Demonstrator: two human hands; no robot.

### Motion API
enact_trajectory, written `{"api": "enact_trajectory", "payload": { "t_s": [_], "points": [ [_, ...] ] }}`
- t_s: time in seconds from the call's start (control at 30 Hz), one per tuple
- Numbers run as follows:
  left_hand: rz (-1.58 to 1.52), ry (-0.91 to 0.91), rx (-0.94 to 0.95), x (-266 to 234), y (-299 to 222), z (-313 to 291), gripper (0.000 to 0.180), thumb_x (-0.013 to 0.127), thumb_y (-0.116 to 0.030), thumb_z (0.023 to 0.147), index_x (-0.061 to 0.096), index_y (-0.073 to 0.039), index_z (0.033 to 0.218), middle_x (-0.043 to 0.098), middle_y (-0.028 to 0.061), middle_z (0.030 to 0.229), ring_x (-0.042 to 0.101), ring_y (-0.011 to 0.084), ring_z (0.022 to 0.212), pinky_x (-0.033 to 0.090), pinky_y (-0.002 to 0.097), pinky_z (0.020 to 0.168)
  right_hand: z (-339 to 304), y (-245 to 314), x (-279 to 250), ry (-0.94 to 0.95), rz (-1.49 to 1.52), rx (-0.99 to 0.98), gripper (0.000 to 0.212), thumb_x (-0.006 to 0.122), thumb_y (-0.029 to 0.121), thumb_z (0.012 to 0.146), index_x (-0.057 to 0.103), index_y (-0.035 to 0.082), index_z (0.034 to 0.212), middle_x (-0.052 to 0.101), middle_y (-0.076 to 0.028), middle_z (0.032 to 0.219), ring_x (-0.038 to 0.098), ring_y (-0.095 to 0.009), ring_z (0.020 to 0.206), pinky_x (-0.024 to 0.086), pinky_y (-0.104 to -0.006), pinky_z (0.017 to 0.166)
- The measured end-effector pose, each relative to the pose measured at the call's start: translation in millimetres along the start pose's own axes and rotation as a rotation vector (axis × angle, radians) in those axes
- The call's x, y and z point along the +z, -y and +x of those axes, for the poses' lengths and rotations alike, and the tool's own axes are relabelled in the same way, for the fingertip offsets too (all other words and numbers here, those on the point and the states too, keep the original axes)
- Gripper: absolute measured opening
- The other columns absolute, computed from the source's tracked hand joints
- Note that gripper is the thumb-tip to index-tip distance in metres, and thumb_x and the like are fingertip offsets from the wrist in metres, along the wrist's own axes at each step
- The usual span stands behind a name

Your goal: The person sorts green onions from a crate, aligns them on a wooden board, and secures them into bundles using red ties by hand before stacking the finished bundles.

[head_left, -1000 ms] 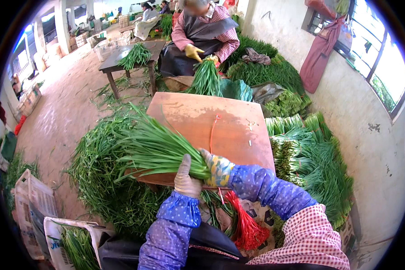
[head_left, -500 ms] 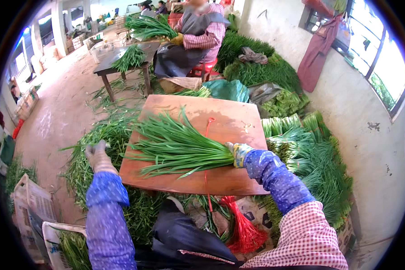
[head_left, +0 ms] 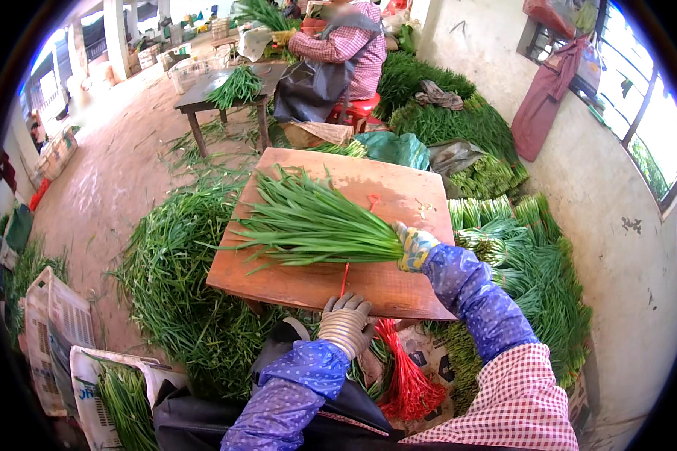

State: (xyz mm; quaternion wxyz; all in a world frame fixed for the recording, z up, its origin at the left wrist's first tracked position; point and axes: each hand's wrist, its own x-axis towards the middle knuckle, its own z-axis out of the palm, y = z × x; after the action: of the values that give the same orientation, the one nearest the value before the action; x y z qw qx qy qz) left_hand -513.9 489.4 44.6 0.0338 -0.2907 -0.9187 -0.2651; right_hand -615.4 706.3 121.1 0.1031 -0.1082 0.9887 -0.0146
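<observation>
While the right hand closes around its base, the bunch lies on the table, long axis running roughly left to right, leaf tips pointing left. The left hand is at the red tie; whether it pinches this cannot be told. The front crate contains greens.

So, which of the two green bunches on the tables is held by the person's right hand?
The nearer bunch, on the brown table: the right hand grips its stem end. The farther bunch lies on the dark table, untouched.
</observation>
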Motion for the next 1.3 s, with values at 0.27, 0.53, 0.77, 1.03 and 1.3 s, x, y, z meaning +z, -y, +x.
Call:
{"api": "enact_trajectory", "payload": {
  "t_s": [0.27,0.53,0.77,1.03,1.3],
  "points": [
    [-0.021,0.022,0.044,-1,3,7,0.041,0.066,-0.026,0.069,0.059,-0.011,0.107,0.055,0.0102,0.121,0.047,0.0276,0.118,0.032,0.0443,0.103,18,-16,14,0.196,-0.003,0.103,0.082,0.073,0.020,0.063,0.034,0.006,0.134,0.053,-0.024,0.118,0.055,-0.036,0.107,0.046,-0.0416,0.089],
    [-0.080,0.310,0.037,-19,-10,12,0.030,0.068,-0.023,0.066,0.063,-0.011,0.093,0.059,0.0089,0.098,0.053,0.0283,0.104,0.041,0.0447,0.087,4,20,33,-0.289,0.317,-0.274,0.106,0.084,0.037,0.053,0.030,0.004,0.138,0.049,-0.019,0.127,0.046,-0.035,0.118,0.039,-0.0411,0.099],
    [-0.231,-0.312,0.157,-93,-3,-68,0.033,0.061,-0.025,0.072,0.059,-0.012,0.103,0.055,0.0112,0.116,0.046,0.0319,0.116,0.031,0.0522,0.101,37,-62,93,-0.320,0.154,-0.035,0.115,0.083,0.045,0.054,0.020,0.005,0.142,0.044,-0.021,0.131,0.043,-0.036,0.120,0.035,-0.0400,0.102],
    [-0.073,-0.677,-0.284,-244,109,-285,0.028,0.064,-0.007,0.074,0.060,-0.003,0.102,0.062,0.0172,0.102,0.058,0.0340,0.100,0.046,0.0403,0.088,95,22,-25,-0.571,0.080,-0.280,0.091,0.073,0.045,0.069,0.031,0.003,0.137,0.042,-0.024,0.133,0.042,-0.037,0.122,0.035,-0.0403,0.102],
    [0.200,-0.368,-1.588,-232,281,-494,0.114,0.080,-0.042,0.058,0.015,-0.003,0.143,0.028,0.0194,0.144,0.026,0.0315,0.134,0.018,0.0409,0.111,67,366,46,0.379,0.758,-0.685,0.041,0.066,0.016,0.082,0.052,0.006,0.119,0.058,-0.013,0.111,0.056,-0.026,0.103,0.046,-0.0370,0.089]
  ]
}}
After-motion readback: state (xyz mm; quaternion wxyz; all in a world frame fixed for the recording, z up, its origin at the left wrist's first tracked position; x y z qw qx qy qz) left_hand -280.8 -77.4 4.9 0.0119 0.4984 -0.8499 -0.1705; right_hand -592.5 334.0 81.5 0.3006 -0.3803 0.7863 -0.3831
